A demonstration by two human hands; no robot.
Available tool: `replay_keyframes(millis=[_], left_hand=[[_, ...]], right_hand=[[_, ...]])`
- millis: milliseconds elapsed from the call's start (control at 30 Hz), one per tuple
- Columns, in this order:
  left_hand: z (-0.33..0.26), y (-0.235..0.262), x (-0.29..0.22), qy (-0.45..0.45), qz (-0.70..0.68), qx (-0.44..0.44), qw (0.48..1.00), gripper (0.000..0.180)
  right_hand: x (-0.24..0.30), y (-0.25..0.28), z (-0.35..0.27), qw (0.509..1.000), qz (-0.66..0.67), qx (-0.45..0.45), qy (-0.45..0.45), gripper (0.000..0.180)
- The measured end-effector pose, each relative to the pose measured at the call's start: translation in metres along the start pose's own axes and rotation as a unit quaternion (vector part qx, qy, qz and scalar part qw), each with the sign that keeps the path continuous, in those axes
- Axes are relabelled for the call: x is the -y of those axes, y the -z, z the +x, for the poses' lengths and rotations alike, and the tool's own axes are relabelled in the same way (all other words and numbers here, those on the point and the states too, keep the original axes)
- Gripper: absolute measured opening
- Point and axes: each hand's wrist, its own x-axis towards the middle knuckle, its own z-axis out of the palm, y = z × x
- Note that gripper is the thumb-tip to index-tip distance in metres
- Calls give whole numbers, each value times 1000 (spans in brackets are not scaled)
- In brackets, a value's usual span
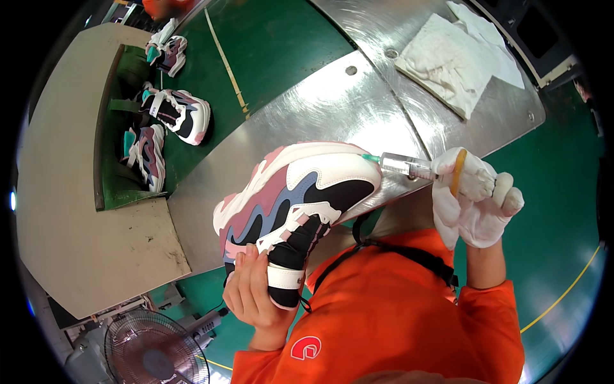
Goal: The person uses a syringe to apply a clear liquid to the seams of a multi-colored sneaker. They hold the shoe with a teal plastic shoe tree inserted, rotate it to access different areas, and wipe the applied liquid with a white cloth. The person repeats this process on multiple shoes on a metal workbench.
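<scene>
1. the left hand is bare and closed around the heel and ankle collar of the sneaker, fingers wrapped over the black collar and thumb toward the pink midsole; it holds the shoe lifted off the metal table

2. the sneaker lies with its long axis running from lower left (heel, in the left hand) to upper right (toe), sole side turned up and away from the person, white, pink, blue and black panels facing the camera

3. the right hand wears a white glove and is closed on the syringe, with a yellowish band around the gloved fingers

4. the syringe lies nearly level, barrel at the right hand, green needle hub and tip pointing left; the tip sits at the toe end of the sneaker, at the edge of the white sole (actual contact cannot be made out at this size)

5. governing relation: the toe of the sneaker lies directly to the left of the right hand, along the syringe axis; the right hand is the nearer one to the toe, the left hand is at the opposite end

6. surroundings: a white cloth lies on the metal table, well apart from both hands; three more sneakers rest on the green belt to the upper left; a fan stands at lower left
</scene>
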Motion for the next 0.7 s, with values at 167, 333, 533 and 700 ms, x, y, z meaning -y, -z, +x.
replay_keyframes(millis=[167,333,533,700], left_hand=[[1,-3,-4,-1,4,-7,1000,42],[3,-3,-5,-5,0,-11,1000,42],[3,-2,-3,0,-12,-12,1000,42],[10,1,5,-1,-35,4,999,45]], right_hand=[[-11,-6,-13,998,11,-45,39,97],[-14,-20,-21,994,-3,-86,62,94],[-5,-45,-20,988,-82,-131,17,95],[-2,-76,-16,966,-156,-202,-42,101]])
